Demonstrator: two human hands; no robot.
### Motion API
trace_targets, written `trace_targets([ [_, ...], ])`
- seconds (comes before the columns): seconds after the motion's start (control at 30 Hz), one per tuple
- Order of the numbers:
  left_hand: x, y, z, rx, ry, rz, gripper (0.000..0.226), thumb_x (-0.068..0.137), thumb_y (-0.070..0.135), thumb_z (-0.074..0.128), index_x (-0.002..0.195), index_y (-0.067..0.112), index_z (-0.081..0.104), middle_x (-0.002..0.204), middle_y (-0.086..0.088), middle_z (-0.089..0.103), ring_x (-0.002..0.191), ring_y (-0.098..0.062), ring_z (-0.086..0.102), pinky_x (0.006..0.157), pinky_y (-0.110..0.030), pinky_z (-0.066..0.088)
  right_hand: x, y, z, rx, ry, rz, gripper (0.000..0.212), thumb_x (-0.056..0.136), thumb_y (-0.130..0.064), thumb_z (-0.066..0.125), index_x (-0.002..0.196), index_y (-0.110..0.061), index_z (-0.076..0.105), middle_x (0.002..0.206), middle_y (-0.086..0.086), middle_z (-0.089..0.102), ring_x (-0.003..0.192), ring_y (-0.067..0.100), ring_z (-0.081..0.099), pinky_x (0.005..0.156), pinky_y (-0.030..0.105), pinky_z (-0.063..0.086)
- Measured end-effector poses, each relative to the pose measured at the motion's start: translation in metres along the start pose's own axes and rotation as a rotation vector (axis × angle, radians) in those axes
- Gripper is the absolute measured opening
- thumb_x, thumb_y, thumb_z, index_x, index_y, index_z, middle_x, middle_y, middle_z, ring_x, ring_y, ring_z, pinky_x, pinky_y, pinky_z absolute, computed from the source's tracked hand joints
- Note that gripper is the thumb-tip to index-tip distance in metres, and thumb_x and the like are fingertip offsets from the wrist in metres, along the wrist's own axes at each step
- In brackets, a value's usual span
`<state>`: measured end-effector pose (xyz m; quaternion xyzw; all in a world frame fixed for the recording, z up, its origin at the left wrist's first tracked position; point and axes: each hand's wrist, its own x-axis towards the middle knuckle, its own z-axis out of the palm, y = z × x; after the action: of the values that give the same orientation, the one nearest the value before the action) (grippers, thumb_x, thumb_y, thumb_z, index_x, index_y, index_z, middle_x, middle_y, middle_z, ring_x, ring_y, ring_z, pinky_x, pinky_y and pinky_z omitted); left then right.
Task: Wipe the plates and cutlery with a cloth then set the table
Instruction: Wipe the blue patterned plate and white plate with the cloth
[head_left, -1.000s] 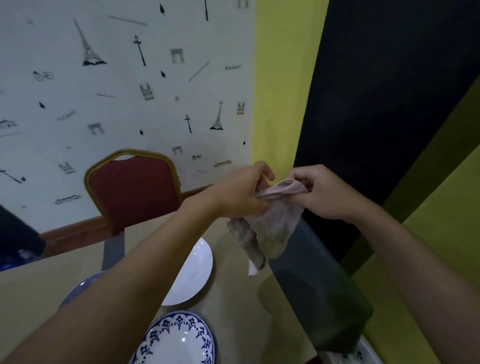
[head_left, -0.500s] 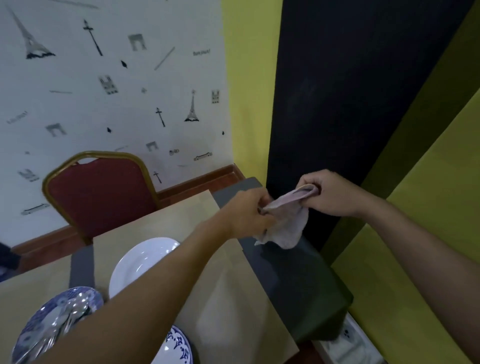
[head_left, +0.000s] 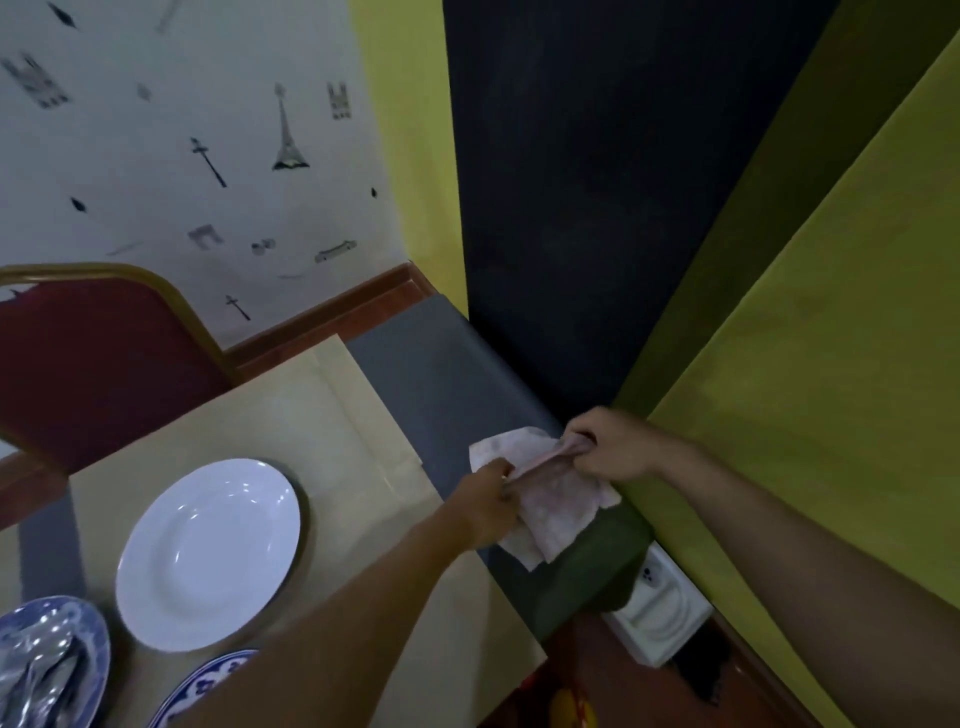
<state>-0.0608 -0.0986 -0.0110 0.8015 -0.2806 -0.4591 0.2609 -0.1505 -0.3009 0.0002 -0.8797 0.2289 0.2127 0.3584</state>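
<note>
No text, number or brand can be read anywhere in the view. The wallpaper (head_left: 156, 156) carries only printed drawings, such as a tower (head_left: 287, 132), crosses and small buildings. One long grey mark (head_left: 335, 252) low on it may be a word, but it is too blurred to make out. The blue-patterned plate (head_left: 202, 686) shows ornament along its rim, not letters. The white box (head_left: 660, 613) by the wall on the floor has a few dark spots — no legible label.
</note>
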Motion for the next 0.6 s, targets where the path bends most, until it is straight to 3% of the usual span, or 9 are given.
trace_targets([
  [0.1, 0.023, -0.014, 0.007, 0.093, 0.173, 0.003, 0.048, 0.103, 0.021, 0.051, 0.149, 0.016, 0.036, 0.142, -0.012, 0.053, 0.122, -0.028, 0.057, 0.103, -0.034, 0.048, 0.019, 0.005, 0.018, 0.063, 0.192, 0.024, 0.022, 0.096, -0.011, 0.062, 0.115, -0.019, 0.07, 0.112, 0.001, 0.073, 0.104, 0.019, 0.069, 0.088, 0.037, 0.058],
  [0.2, 0.043, -0.033, 0.015, 0.161, 0.163, 0.016, 0.064, 0.103, 0.04, 0.05, 0.157, 0.024, 0.02, 0.162, -0.005, 0.028, 0.145, -0.031, 0.037, 0.114, -0.04, 0.04, 0.027, 0.003, 0.039, -0.037, 0.222, 0.036, 0.054, 0.102, -0.014, 0.059, 0.153, -0.021, 0.044, 0.149, 0.006, 0.052, 0.129, 0.024, 0.056, 0.104, 0.037, 0.051],
  [0.3, 0.053, -0.054, 0.026, 0.361, 0.064, -0.003, 0.083, 0.1, 0.037, 0.057, 0.16, 0.03, 0.0, 0.169, -0.001, 0.001, 0.154, -0.034, 0.015, 0.12, -0.049, 0.031, 0.031, 0.006, 0.065, -0.17, 0.122, 0.024, 0.062, 0.106, -0.026, 0.055, 0.161, -0.024, 0.027, 0.167, 0.001, 0.026, 0.148, 0.026, 0.038, 0.116, 0.043, 0.043],
  [0.43, 0.058, -0.066, 0.034, 0.464, -0.013, -0.019, 0.094, 0.097, 0.035, 0.063, 0.159, 0.028, -0.008, 0.169, -0.002, -0.007, 0.155, -0.035, 0.002, 0.123, -0.051, 0.023, 0.038, 0.019, 0.083, -0.308, 0.001, 0.082, 0.075, 0.109, -0.037, 0.045, 0.167, -0.025, -0.001, 0.175, -0.005, -0.009, 0.16, 0.025, 0.007, 0.125, 0.047, 0.03],
  [0.6, 0.053, -0.056, 0.021, 0.411, 0.021, -0.014, 0.074, 0.103, 0.037, 0.05, 0.161, 0.028, 0.004, 0.169, -0.002, 0.003, 0.153, -0.035, 0.019, 0.12, -0.049, 0.031, 0.039, 0.006, 0.068, -0.282, 0.042, 0.076, 0.067, 0.107, -0.036, 0.045, 0.166, -0.024, 0.016, 0.175, -0.004, 0.01, 0.157, 0.03, 0.019, 0.123, 0.05, 0.031],
])
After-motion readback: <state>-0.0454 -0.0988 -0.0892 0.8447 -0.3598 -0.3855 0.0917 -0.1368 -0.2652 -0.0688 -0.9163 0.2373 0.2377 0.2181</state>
